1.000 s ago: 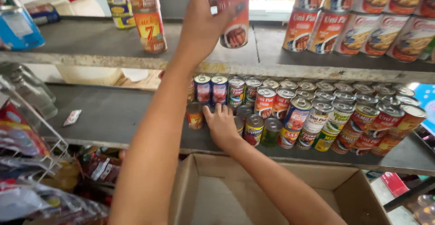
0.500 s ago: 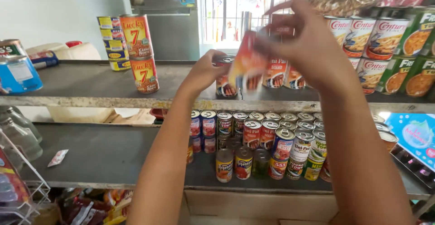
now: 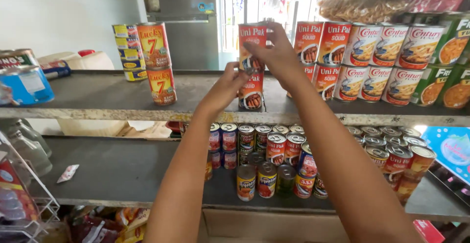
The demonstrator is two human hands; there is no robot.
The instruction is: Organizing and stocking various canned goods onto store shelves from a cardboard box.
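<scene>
**Top can going onto the stack, upper shelf**

We see both hands up at the upper shelf (image 3: 98,107). Our right hand (image 3: 278,52) has its grip closed around a red squid can (image 3: 252,45), fingers wrapped over the can's right side and top edge. That can sits upright directly above a second red squid can (image 3: 252,92), which stands on the shelf; whether the two touch we can't tell, the fingers cover the seam.

Our left hand (image 3: 226,87) is just below and left of the right grip, fingers curled against the left side of the lower can at the seam between the two. Grip looks partly closed on it; a full hold we can't confirm.

Right of the right grip: a row of stacked red squid cans (image 3: 323,45), then tuna cans (image 3: 391,47) and green cans (image 3: 453,42). Well left of the left grip: two stacked orange cans (image 3: 155,62) with yellow tins (image 3: 126,47) behind them.

Below both grips, the lower shelf (image 3: 117,174) holds a cluster of small cans (image 3: 267,155), lids up.
</scene>
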